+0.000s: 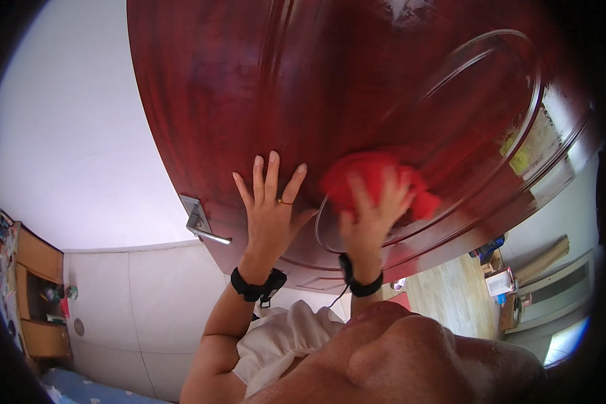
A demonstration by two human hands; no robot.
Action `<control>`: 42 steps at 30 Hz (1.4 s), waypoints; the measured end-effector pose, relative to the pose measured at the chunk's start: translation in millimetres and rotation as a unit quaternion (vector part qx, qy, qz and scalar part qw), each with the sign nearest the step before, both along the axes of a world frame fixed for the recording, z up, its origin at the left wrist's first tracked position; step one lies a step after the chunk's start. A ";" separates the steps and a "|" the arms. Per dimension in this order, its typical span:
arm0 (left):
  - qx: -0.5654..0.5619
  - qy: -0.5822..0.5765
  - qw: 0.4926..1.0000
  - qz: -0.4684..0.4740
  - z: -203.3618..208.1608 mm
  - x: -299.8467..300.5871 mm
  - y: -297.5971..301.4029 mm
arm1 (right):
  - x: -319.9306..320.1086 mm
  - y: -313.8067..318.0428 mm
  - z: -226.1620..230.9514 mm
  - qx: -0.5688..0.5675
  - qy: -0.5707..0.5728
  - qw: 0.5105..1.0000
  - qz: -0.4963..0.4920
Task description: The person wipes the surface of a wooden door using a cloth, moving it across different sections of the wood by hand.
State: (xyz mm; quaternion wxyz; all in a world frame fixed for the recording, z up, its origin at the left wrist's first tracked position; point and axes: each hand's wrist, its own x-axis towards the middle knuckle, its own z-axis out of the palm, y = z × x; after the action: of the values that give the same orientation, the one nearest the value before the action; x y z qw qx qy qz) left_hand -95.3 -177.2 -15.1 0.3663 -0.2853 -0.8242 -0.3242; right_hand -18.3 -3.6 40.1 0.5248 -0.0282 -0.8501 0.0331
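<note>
Pressing the cloth against the door just right of the frame's centre, we spread our blurred right hand over it. Our left hand lies splayed on the door, between the cloth and the handle at left.

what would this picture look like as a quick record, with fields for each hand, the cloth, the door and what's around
left hand: the left hand is spread open on the door, a ring on one finger
right hand: the right hand, blurred, is spread over a red cloth
cloth: against the door, right of the left hand
door: glossy dark red, silver lever handle left of the left hand
surroundings: wooden cabinet far left, pale tiled floor
</note>
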 end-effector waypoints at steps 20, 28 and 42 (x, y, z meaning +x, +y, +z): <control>0.037 0.003 0.999 0.002 -12.3 4.2 5.4 | -10.5 -15.1 1.9 0.029 -0.038 0.997 0.059; 0.003 -0.027 0.999 -0.019 -10.8 4.3 4.0 | -0.4 -5.2 -59.5 0.052 -0.098 0.987 0.114; -0.073 -0.020 0.997 0.005 -30.3 -5.0 -10.8 | -17.0 -52.6 -58.9 -0.010 -0.086 0.993 0.074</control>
State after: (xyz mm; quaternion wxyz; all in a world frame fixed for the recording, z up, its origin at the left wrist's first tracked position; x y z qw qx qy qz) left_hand -100.3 -188.0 -45.4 0.3296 -0.3007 -0.8541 -0.2674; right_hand -35.2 -56.2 -18.8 0.4452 0.0268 -0.8917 0.0777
